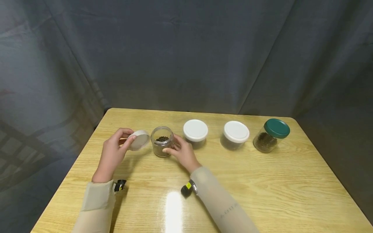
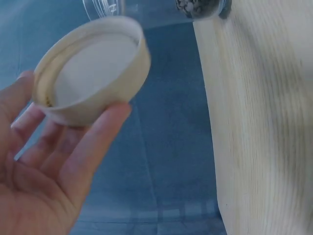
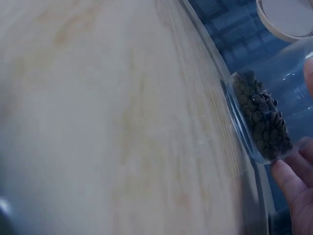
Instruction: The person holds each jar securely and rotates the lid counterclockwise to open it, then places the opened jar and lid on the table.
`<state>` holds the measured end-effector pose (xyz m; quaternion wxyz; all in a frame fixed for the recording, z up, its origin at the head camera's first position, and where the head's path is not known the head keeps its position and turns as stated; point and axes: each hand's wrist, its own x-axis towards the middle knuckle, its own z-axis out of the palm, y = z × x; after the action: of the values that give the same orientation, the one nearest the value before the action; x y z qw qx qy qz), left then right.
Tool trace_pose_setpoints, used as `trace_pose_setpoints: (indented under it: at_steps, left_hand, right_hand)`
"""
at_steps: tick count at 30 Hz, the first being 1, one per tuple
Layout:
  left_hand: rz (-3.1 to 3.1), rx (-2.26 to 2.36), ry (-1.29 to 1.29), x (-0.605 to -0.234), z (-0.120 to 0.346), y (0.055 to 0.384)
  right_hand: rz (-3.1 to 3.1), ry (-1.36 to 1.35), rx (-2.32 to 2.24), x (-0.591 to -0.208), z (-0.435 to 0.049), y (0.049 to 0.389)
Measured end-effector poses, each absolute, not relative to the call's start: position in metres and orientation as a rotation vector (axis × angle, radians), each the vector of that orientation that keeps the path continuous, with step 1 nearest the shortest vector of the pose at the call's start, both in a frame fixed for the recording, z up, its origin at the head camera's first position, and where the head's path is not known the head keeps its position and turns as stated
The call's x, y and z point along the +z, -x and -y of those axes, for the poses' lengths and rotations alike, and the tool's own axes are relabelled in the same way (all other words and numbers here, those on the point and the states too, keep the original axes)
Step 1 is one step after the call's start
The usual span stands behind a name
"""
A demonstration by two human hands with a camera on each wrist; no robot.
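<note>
My left hand (image 1: pixel 112 153) pinches a round white lid (image 1: pixel 139 142) by its rim, thumb on one side and fingers on the other. The lid is tilted, its hollow underside showing in the left wrist view, with small dark specks near the inner edge. To its right, my right hand (image 1: pixel 185 154) grips a clear, uncovered jar (image 1: pixel 159 151) round its side. Small dark bean-like pieces (image 3: pixel 259 115) fill the lower part of this jar. Lid and jar are close together but apart. The head view does not settle whether the jar touches the table.
Two white-lidded jars, one (image 1: pixel 195 131) beside my right hand and another (image 1: pixel 235 132) farther right, stand on the wooden table (image 1: pixel 262 187). A green-lidded jar (image 1: pixel 271 136) with dark contents is at the far right. A dark curtain (image 1: pixel 186 58) hangs behind the table.
</note>
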<state>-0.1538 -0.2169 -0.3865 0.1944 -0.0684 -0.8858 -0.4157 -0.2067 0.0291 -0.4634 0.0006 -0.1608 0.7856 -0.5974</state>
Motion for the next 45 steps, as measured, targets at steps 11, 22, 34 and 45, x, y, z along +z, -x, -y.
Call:
trace_pose_setpoints:
  at_steps: [11, 22, 34, 45]
  left_hand:
    - [2.779, -1.429, 0.257, -0.393, 0.222, 0.160]
    - [2.952, -1.547, 0.366, -0.404, 0.204, 0.162]
    - [3.025, -1.690, 0.418, -0.419, 0.193, 0.163]
    - [3.127, -1.570, 0.426, -0.426, 0.189, 0.162]
  right_hand:
    - [-2.471, 0.494, -1.875, -0.461, -0.025, 0.214]
    - [-2.479, 0.491, -1.877, -0.462, -0.024, 0.219]
    - [-2.469, 0.490, -1.872, -0.463, -0.023, 0.220]
    - [-2.437, 0.476, -1.903, -0.464, -0.022, 0.222]
